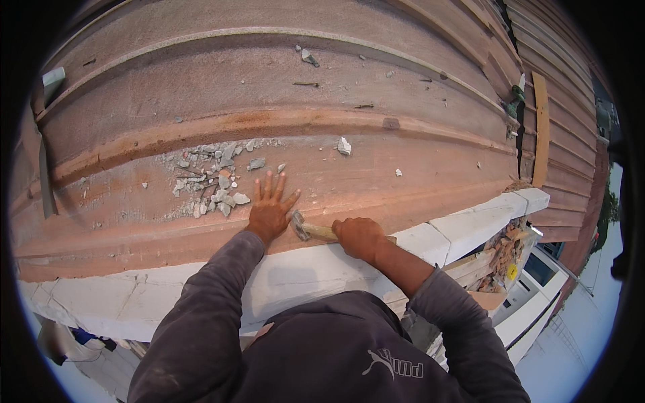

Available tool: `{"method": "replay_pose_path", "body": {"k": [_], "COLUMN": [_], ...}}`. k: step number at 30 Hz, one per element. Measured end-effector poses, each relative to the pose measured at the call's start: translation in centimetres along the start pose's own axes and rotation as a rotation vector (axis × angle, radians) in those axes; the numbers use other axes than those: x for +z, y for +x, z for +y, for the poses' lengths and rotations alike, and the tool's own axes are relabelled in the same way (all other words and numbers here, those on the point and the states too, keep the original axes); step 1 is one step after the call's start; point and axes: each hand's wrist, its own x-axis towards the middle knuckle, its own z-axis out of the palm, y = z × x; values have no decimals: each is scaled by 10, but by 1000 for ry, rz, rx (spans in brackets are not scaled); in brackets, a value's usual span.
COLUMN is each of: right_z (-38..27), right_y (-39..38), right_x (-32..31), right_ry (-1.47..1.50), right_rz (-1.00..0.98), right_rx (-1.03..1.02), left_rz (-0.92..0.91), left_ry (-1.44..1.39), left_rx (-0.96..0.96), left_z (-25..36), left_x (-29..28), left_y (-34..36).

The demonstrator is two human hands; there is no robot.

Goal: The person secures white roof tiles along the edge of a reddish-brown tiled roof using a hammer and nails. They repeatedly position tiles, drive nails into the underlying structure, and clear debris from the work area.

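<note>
My left hand (269,211) lies with fingers spread on the weathered reddish ribbed metal sheet (403,161), just beside a pile of broken grey and white rubble (211,181). My right hand (359,235) is closed round the wooden handle of a hammer (301,225), whose metal head is close beside my left hand, near the sheet's lower edge. A cracked white ledge (302,275) runs under both forearms along that edge.
Small stones and nails (306,84) lie farther up the sheet. A wooden plank (539,127) and a green-and-white object (516,97) sit at right, beside more ribbed roofing. Broken bricks (504,255) lie past the ledge. A bent metal strip (44,174) is at left.
</note>
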Motion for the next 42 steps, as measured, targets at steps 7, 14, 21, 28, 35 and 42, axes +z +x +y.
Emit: {"method": "replay_pose_path", "body": {"k": [7, 14, 21, 28, 35, 42], "right_z": [-4, 8, 91, 182, 183, 179], "right_y": [-2, -14, -103, -160, -143, -150], "right_x": [13, 7, 56, 153, 177, 159], "right_ry": [56, 75, 398, 606, 560, 624], "right_rz": [-62, -5, 323, 848, 1097, 921], "right_rx": [86, 128, 559, 844, 858, 889], "left_rz": [75, 9, 5, -32, -325, -436], "left_ry": [-46, -97, -99, -45, 75, 187], "left_rx": [-24, -10, -32, 343, 413, 386], "left_z": [3, 8, 37, 124, 157, 168], "left_x": [-2, -18, -27, 6, 22, 7], "left_y": [-3, -3, 8, 98, 143, 148]}}
